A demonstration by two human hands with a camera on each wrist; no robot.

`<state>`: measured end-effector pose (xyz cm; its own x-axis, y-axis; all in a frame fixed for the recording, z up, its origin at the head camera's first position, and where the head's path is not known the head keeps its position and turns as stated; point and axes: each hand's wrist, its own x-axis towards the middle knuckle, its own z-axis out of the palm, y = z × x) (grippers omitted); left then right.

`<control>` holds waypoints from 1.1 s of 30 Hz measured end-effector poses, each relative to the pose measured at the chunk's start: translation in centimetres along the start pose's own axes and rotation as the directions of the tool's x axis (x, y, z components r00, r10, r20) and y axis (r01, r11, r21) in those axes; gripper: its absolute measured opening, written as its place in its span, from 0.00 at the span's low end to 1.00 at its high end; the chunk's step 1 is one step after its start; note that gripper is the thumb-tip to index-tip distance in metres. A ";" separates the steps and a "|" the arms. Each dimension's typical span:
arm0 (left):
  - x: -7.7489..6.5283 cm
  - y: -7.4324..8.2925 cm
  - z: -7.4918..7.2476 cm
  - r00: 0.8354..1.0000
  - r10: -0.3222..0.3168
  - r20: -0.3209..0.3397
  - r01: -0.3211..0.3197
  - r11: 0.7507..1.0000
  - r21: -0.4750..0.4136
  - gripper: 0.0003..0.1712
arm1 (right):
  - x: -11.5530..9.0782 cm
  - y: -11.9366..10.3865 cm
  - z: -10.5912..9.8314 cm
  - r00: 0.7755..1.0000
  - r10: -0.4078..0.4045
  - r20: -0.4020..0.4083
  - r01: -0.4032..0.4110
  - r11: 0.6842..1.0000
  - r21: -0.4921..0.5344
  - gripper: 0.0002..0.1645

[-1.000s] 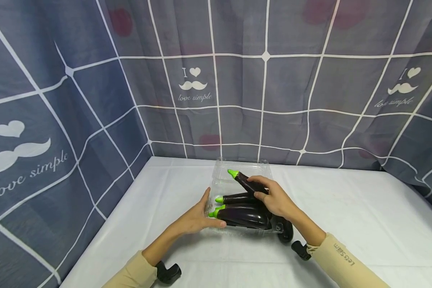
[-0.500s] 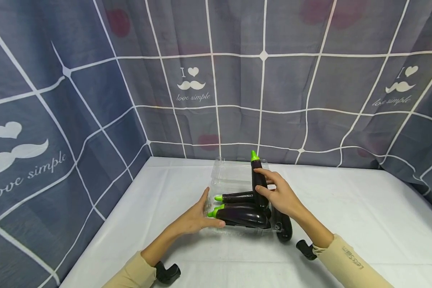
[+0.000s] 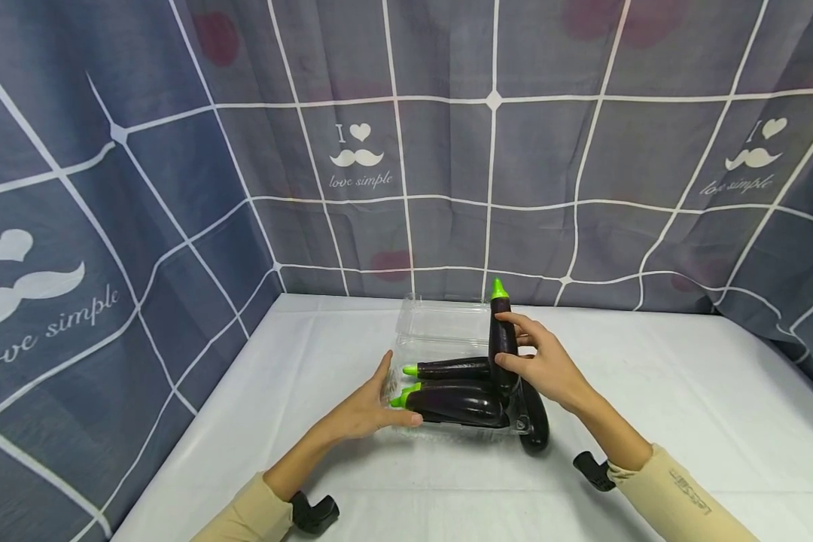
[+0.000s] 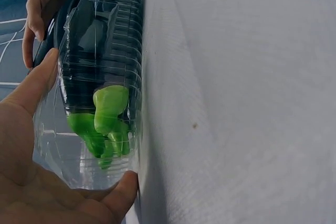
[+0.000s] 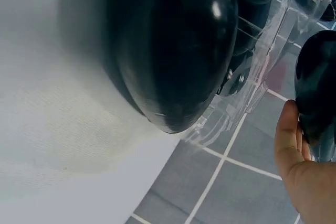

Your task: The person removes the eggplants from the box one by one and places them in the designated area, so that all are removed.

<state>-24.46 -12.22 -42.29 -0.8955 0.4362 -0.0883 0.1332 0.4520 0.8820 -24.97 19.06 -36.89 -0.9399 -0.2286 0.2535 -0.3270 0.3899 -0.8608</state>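
And here the right hand [image 3: 543, 369] clasps a glossy black, green-tipped, elongated eggplant [image 3: 503, 335] by its middle, likely for balance, at the clear plastic box [image 3: 440, 324]'s right end, while the left hand [image 3: 362, 410], fingers spread uncurled, flanks the left, apparently steadying it.

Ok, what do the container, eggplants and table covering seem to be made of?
Container: thin, glossy clear plastic, see-through with ribbed walls and glints.
Eggplants: smooth and glossy, with sharp highlights; perhaps moulded plastic or foam given the vivid, even green caps, though possibly real.
Table covering: matte white, probably cloth, from its soft creases and fine texture.
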 end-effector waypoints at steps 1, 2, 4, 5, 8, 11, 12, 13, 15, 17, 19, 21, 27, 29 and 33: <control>0.0 0.0 0.0 1.000 -0.001 0.000 0.001 1.000 -0.001 0.76 | -0.1 0.0 -0.1 1.000 0.001 0.001 -0.001 1.000 0.005 0.37; 0.0 0.0 0.0 1.000 -0.001 -0.001 0.001 1.000 -0.002 0.76 | -0.2 0.0 -0.1 1.000 0.002 0.002 -0.002 1.000 0.007 0.36; 0.0 -0.1 0.0 1.000 -0.002 -0.005 0.002 1.000 -0.004 0.76 | -0.5 -0.1 -0.3 1.000 0.005 0.000 -0.005 1.000 0.008 0.35; 0.0 -0.1 0.0 1.000 -0.004 -0.007 0.004 1.000 -0.004 0.76 | -0.6 -0.2 -0.4 1.000 0.006 -0.002 -0.006 1.000 0.008 0.34; -0.1 -0.1 0.0 1.000 -0.011 -0.011 0.011 1.000 -0.003 0.76 | -1.1 -0.3 -0.8 1.000 0.011 -0.012 -0.011 1.000 0.004 0.32; -0.2 -0.2 0.0 1.000 -0.015 -0.011 0.015 1.000 0.003 0.75 | -1.5 -0.3 -1.2 1.000 0.011 -0.028 -0.011 1.000 -0.002 0.32; -0.2 -0.2 0.0 1.000 -0.015 -0.009 0.015 1.000 0.004 0.75 | -1.6 -0.2 -1.3 0.999 0.012 -0.033 -0.013 1.000 -0.008 0.32; -0.2 -0.1 0.0 1.000 -0.013 -0.008 0.013 1.000 0.006 0.75 | -1.7 -0.1 -1.5 0.999 0.012 -0.038 -0.012 1.000 -0.012 0.31; -0.2 -0.1 0.0 1.000 -0.009 -0.007 0.009 1.000 0.006 0.75 | -2.0 0.0 -1.9 0.999 0.013 -0.046 -0.014 1.000 -0.028 0.31; -0.1 -0.1 0.0 1.000 -0.006 -0.006 0.006 1.000 0.003 0.75 | -2.3 0.3 -2.3 0.999 0.019 -0.051 -0.021 0.998 -0.052 0.30; -0.1 -0.1 0.0 1.000 -0.003 -0.006 0.003 1.000 0.000 0.75 | -2.7 0.5 -2.7 0.998 0.024 -0.052 -0.028 0.997 -0.070 0.30; -0.1 -0.1 0.0 1.000 -0.002 -0.009 0.002 1.000 0.000 0.75 | -3.2 0.6 -3.2 0.998 0.035 -0.051 -0.040 0.995 -0.092 0.30; 0.0 -0.1 0.0 1.000 0.006 -0.008 -0.006 1.000 0.004 0.73 | -4.6 1.5 -4.6 0.996 0.074 -0.044 -0.080 0.987 -0.139 0.32; 0.0 0.0 0.0 1.000 0.008 -0.007 -0.008 1.000 0.005 0.74 | -5.0 2.0 -4.9 0.996 0.088 -0.034 -0.092 0.983 -0.156 0.33; 0.1 0.0 0.0 1.000 0.008 -0.006 -0.008 1.000 0.011 0.75 | -5.6 2.8 -5.5 0.994 0.107 -0.007 -0.106 0.976 -0.191 0.34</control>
<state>-24.52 -12.18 -42.31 -0.8969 0.4351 -0.0789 0.1446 0.4571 0.8776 -21.14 26.30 -38.30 -0.9702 -0.1795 0.1631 -0.2379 0.5749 -0.7829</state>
